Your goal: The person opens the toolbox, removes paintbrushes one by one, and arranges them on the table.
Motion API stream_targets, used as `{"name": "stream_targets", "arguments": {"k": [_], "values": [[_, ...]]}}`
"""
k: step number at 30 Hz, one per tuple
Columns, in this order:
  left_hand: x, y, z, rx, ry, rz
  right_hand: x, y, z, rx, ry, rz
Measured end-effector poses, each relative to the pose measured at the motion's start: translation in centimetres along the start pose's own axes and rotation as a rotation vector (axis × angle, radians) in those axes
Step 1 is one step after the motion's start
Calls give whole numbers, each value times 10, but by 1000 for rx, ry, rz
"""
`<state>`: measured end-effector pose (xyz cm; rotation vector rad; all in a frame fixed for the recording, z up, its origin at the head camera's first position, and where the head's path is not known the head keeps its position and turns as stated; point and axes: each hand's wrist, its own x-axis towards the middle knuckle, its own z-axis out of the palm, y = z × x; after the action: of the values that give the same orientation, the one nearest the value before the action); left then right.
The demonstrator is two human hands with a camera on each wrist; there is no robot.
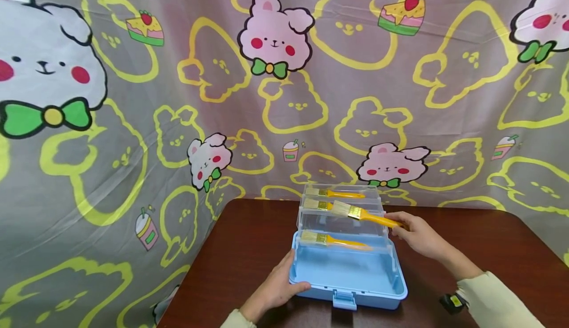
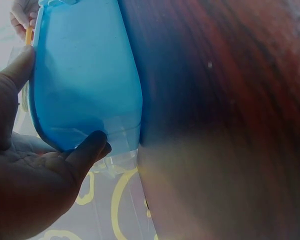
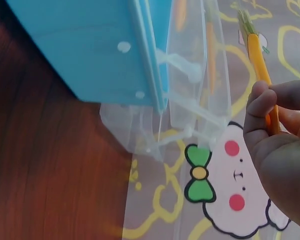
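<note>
A light blue storage box (image 1: pixel 351 273) stands open on a dark wooden table (image 1: pixel 249 249), its clear fold-out trays (image 1: pixel 342 209) stepped up behind it. My left hand (image 1: pixel 277 286) grips the box's front left corner (image 2: pixel 85 90), thumb on the rim. My right hand (image 1: pixel 418 234) pinches the yellow handle of a paint brush (image 1: pixel 362 213), which hangs over the middle tray; the handle (image 3: pixel 262 65) shows between my fingers in the right wrist view. Another yellow brush (image 1: pixel 331 240) lies in the lowest tray, one more (image 1: pixel 335 193) in the top tray, and a further one (image 1: pixel 315 204) in the middle tray.
A cartoon-printed cloth (image 1: pixel 275 96) hangs close behind the table and drapes down its left side. A small dark object (image 1: pixel 451 302) lies near my right sleeve. The box's front latch (image 1: pixel 344 299) faces me. Bare tabletop lies left and right of the box.
</note>
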<state>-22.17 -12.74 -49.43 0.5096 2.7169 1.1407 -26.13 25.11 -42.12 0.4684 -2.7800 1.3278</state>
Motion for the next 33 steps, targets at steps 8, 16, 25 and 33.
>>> {"name": "stream_targets", "arguments": {"k": [8, 16, 25, 33], "values": [[-3, 0, 1, 1, 10, 10, -14, 10, -13, -29, 42, 29], [-2, 1, 2, -2, 8, 2, -25, 24, -23, -31, 101, 52], [-2, 2, 0, 11, 11, -4, -39, 36, -29, -42, 173, 89], [-2, 1, 2, 3, 29, 4, -46, 50, -38, -70, 224, 122]]}}
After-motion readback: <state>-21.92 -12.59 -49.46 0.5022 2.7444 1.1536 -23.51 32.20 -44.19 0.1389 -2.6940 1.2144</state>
